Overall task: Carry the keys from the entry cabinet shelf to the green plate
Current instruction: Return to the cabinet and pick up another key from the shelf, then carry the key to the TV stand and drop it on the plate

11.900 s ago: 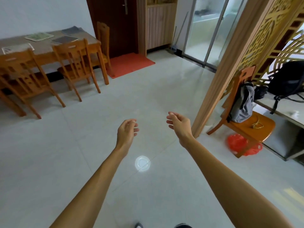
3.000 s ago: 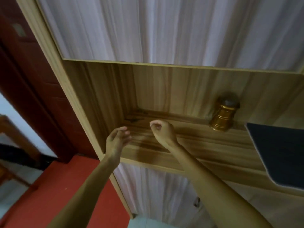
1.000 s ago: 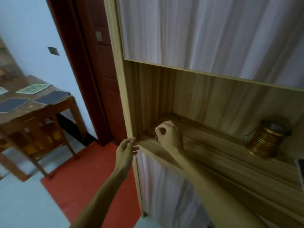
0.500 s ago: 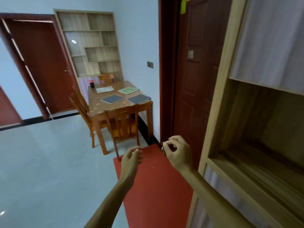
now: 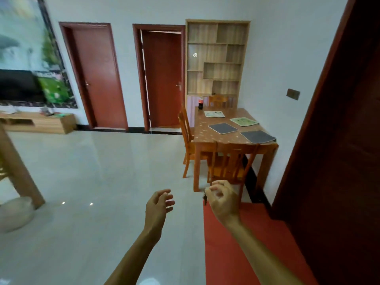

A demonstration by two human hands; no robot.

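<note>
Keys (image 5: 204, 198) in right hand (image 5: 223, 202) — table (image 5: 232, 138) ahead

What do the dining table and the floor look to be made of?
Dining table: probably varnished wood, judging by its warm orange-brown sheen; the top looks speckled, which might be a patterned cover. Floor: likely glazed tile, pale, glossy, mirroring the lights and doors.

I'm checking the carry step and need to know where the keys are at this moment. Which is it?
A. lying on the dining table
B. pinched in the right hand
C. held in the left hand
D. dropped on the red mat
B: the keys hang from the pinched fingers of the right hand above the red mat's edge, while the left hand is open and empty.
</note>
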